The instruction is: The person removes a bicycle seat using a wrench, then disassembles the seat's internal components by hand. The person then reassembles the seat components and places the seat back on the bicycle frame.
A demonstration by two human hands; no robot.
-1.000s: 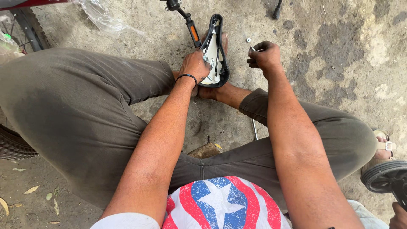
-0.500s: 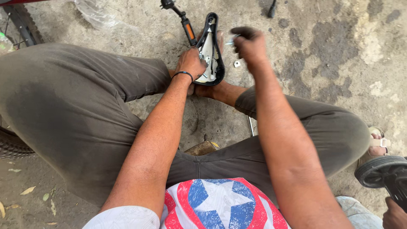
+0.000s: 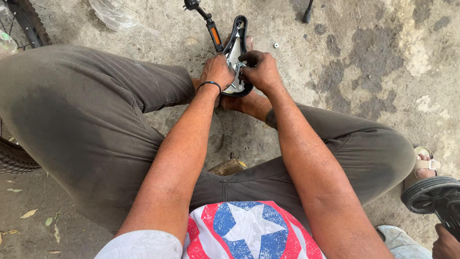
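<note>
Your left hand (image 3: 218, 72) clamped the upturned bicycle saddle (image 3: 238, 52); right hand (image 3: 258, 71) pinched the metal clamp (image 3: 237, 67) on its underside. Pedal (image 3: 214, 34) lay just beside the saddle.

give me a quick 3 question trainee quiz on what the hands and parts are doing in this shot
1. True or false: both the left hand and the right hand are on the black bicycle saddle with the white underside.
2. Which lies loose on the grey concrete ground, just right of the saddle? A) the small silver nut B) a red screwdriver C) a coiled chain
3. Fill in: the black pedal with the orange reflector lies to the ____ of the saddle in the picture.

Key: 1 true; 2 A; 3 left
</note>
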